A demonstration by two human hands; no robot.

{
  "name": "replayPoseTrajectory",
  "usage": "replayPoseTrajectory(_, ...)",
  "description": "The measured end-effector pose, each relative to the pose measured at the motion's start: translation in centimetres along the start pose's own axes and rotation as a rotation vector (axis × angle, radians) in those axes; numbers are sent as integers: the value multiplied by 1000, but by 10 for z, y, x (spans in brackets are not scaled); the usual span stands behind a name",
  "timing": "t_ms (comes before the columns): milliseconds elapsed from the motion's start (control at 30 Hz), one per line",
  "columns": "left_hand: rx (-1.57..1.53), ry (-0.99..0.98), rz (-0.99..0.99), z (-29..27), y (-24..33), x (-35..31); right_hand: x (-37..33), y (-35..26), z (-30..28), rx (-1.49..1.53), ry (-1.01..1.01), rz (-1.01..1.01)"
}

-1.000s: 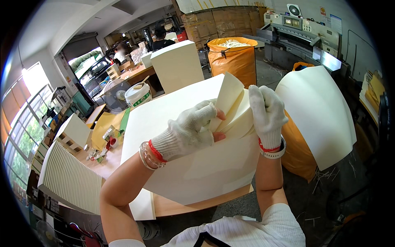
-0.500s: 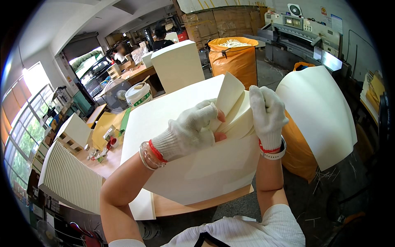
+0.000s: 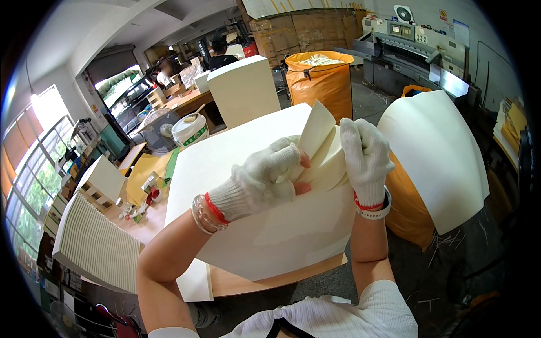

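A thick stack of large cream-white paper sheets (image 3: 282,242) lies before me, its surface bowed. At its far right corner several sheets (image 3: 319,128) are bent up and fanned. My left hand (image 3: 260,172), in a white knit glove with bare thumb and fingertips showing, is closed on the curled sheets from the left. Gloved too, my right hand (image 3: 366,158) has its fingers curled in and grips the right edge of the sheets. Its palm side and fingertips are hidden.
A ridged paper stack (image 3: 96,242) stands at the left, and a tall white stack (image 3: 242,90) beyond the table. Large sheets (image 3: 437,160) lie over an orange bag at the right. An orange bin bag (image 3: 318,81), a white bucket (image 3: 190,129) and a fan (image 3: 159,129) stand farther back.
The curled tip of the bent sheets has shifted slightly to the right. Both hands keep nearly the same place and grip.
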State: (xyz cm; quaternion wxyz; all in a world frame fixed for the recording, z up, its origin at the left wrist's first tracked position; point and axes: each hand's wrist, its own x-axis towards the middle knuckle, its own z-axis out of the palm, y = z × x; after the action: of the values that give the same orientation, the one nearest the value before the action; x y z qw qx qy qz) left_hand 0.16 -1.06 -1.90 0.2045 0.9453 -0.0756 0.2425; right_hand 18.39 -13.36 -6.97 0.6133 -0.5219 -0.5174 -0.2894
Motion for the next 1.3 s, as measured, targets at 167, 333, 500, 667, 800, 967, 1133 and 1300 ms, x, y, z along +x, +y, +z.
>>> replayPoseTrajectory(167, -45, -28, -45, -3, 3, 0, 0, -1, -3, -80, -9, -105)
replayPoseTrajectory(333, 53, -130, 80, -6, -12, 1, 1, -3, 1, -21, 8, -2)
replayPoseTrajectory(500, 41, 2, 52, 0, 2, 0, -3, 2, 2, 24, 29, 115)
replayPoseTrajectory(667, -48, -9, 21, 1, 2, 2, -1, 2, -1, -111, 26, -134)
replayPoseTrajectory(800, 53, -2, 175, -1, -10, 0, -1, -2, 1, -99, 15, -112)
replayPoseTrajectory(967, 15, -41, 24, 0, 1, 1, -3, 0, 2, 30, 23, 148)
replayPoseTrajectory(1133, -6, 31, 25, 1, 2, 2, -1, -2, 1, 29, 32, 26)
replayPoseTrajectory(1300, 0, 24, 133, 1, -3, 4, -3, 0, 0, -80, 16, -90)
